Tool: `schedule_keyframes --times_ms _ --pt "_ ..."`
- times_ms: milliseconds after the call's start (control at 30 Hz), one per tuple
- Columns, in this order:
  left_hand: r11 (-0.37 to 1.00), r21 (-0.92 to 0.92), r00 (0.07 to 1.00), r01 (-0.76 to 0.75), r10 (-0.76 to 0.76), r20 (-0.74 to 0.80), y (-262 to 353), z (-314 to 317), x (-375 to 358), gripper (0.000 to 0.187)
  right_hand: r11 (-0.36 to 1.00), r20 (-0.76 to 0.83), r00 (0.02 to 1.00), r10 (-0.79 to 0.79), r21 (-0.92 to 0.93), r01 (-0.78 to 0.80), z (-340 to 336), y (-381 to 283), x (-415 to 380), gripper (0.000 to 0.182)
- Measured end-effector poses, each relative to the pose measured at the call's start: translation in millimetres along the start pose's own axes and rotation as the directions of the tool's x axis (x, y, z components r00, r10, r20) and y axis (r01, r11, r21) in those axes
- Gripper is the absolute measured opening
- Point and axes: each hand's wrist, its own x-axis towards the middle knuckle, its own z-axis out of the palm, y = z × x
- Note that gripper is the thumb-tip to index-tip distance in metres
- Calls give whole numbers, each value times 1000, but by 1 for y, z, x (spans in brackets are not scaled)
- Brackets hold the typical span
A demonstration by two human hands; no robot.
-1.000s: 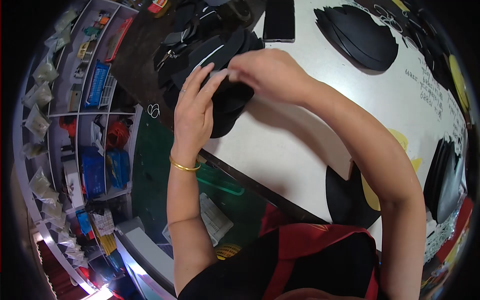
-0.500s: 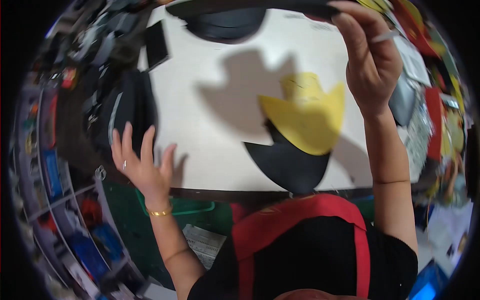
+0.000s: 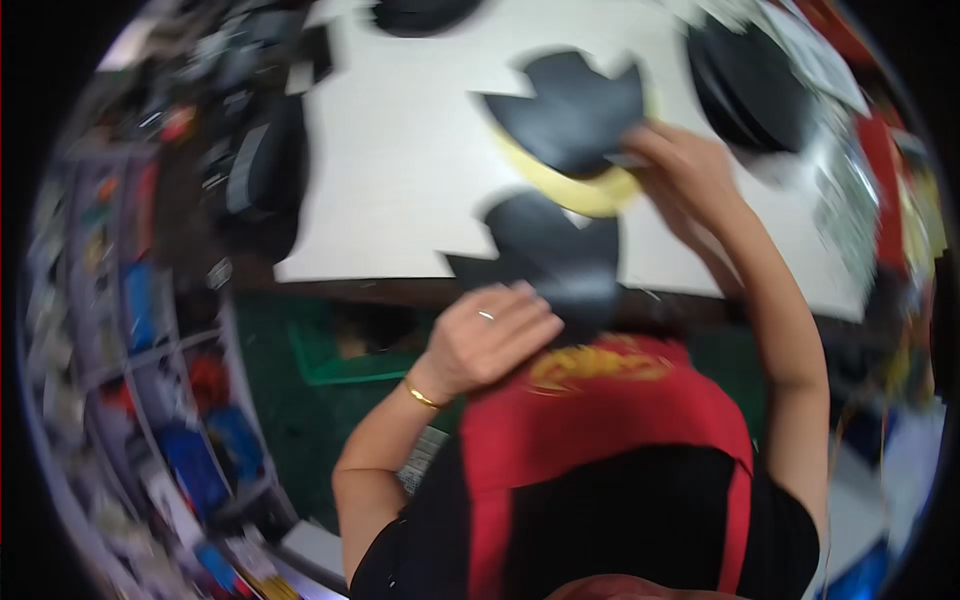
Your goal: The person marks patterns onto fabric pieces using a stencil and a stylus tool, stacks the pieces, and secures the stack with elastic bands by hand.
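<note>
My left hand (image 3: 490, 338) is at the table's front edge, its fingers close together over the left side of a black leaf-shaped sheet piece (image 3: 560, 250). The thumb is hidden. This piece has a notched far end, and its rounded near end reaches past the table edge. My right hand (image 3: 690, 175) pinches the lower right edge of a second black notched piece (image 3: 580, 110). That piece lies over a yellow piece (image 3: 540, 178), whose rim shows below and to the right. Something small and pale shows at the right fingertips, too blurred to name.
A stack of black pieces (image 3: 750, 85) is at the right of the white table (image 3: 380, 180). Another black stack (image 3: 270, 170) stands at the left edge, and more black pieces (image 3: 420, 12) are at the far side. A green basket (image 3: 350, 372) sits below the table.
My right hand has come down from the far right, and a black piece now covers the yellow one. My left hand has moved right onto the lower black piece. The head view has shifted.
</note>
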Motion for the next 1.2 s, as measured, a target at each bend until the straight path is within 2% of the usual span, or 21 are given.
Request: schedule_keyframes --times_ms 100,200,233,267,300,367,400,467,500,533,600,633,667,700,733,800,833,867,900,1067,1200 --pt "960 26 939 279 -267 -218 -7 -81 -18 23 998 -93 994 -49 22 51 -4 -7 -1 21" --pt "488 -57 313 871 -640 -701 -24 -145 -63 16 985 -379 925 23 165 44 -21 -20 8 22" --pt "537 -354 78 765 -623 -778 -15 -154 -39 19 982 -456 890 -7 166 93 -27 -30 18 22" --pt "450 -142 124 882 -512 -850 -17 -162 -50 19 980 -525 851 -15 161 117 -30 -43 23 22" --pt "227 356 419 907 -381 -824 -20 -176 -69 20 962 -453 890 -50 219 165 -32 -56 27 25" --pt "-341 790 744 510 -287 -604 -20 -194 -91 28 963 -274 948 -161 165 211 2 -67 25 23" --pt "-316 741 727 592 -186 -661 -28 -192 -100 24 967 -68 985 -157 193 168 15 -67 16 21" --pt "366 298 325 881 -14 -946 -47 -158 -73 17 869 7 999 49 493 -46 -9 -93 -4 38" --pt "672 243 374 700 -54 -926 -46 -128 -42 14 721 44 987 157 677 -145 -34 -102 -17 54" --pt "971 237 611 43 162 -775 -33 -83 16 14 215 221 940 260 936 -280 -62 -113 -33 62" --pt "937 67 936 -343 347 -59 15 -51 76 9 147 318 875 366 908 -391 -88 -113 -73 41" --pt "885 -29 882 -465 465 79 24 -30 92 16 279 359 812 460 810 -516 -101 -113 -99 36" --pt "849 -77 841 -523 529 113 36 -6 102 19 374 395 737 548 673 -638 -115 -113 -126 31" --pt "810 -101 802 -577 586 119 47 16 113 20 253 78 750 657 914 -317 -74 -108 -174 33" --pt "773 -117 762 -624 634 127 59 33 116 20 8 130 662 738 979 -202 -62 -108 -216 46" --pt "721 -282 704 -633 688 177 78 58 126 18 -233 500 386 775 794 -562 -57 -84 -326 36" --pt "707 -363 676 -607 700 233 84 70 130 18 -368 402 422 812 915 -163 -15 -80 -379 36" --pt "714 -400 670 -575 692 271 85 79 131 19 -455 456 263 850 888 -67 17 -77 -422 39" --pt "703 -366 640 -610 709 295 83 89 131 21 -488 477 106 873 862 136 39 -81 -444 39" --pt "728 -263 621 -633 681 389 105 123 127 24 -510 559 -296 775 829 229 154 -41 -496 26" --pt "740 -195 640 -644 661 393 125 119 133 26 -670 680 -96 727 732 121 179 -2 -464 20"
